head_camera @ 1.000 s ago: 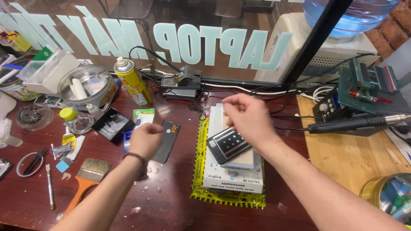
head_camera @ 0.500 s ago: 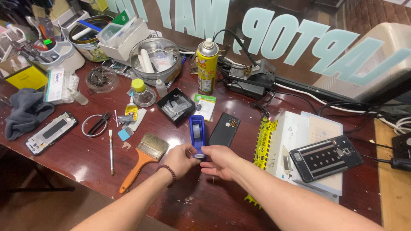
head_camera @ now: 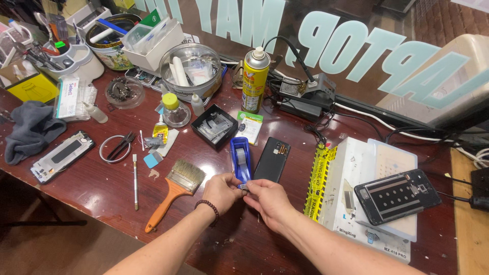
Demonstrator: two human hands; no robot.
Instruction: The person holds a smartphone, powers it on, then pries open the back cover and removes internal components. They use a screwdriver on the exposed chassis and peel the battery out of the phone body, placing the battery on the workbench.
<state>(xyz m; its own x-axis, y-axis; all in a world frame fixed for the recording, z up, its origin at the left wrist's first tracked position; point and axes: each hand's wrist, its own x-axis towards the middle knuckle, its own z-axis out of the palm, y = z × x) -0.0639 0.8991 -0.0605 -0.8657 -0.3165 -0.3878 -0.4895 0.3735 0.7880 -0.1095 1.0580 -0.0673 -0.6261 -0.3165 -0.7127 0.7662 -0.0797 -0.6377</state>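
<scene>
Here, left hand (head_camera: 220, 190) and right hand (head_camera: 268, 199), fingers pinched on one blue tape dispenser's (head_camera: 240, 159) end, one black phone (head_camera: 272, 159) beside.

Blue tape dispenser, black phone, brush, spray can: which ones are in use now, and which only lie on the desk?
In use: blue tape dispenser, left hand, right hand.
Lying about: black phone, brush, spray can, grey cloth.

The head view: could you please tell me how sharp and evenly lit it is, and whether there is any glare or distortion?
Head view: sharp across the bench, both hands crisp, left hand and right hand at the blue tape dispenser; soft, even light with faint shadows; mild sheen on the dark table; reflections in the window behind; wide-angle bending towards the edges.
</scene>
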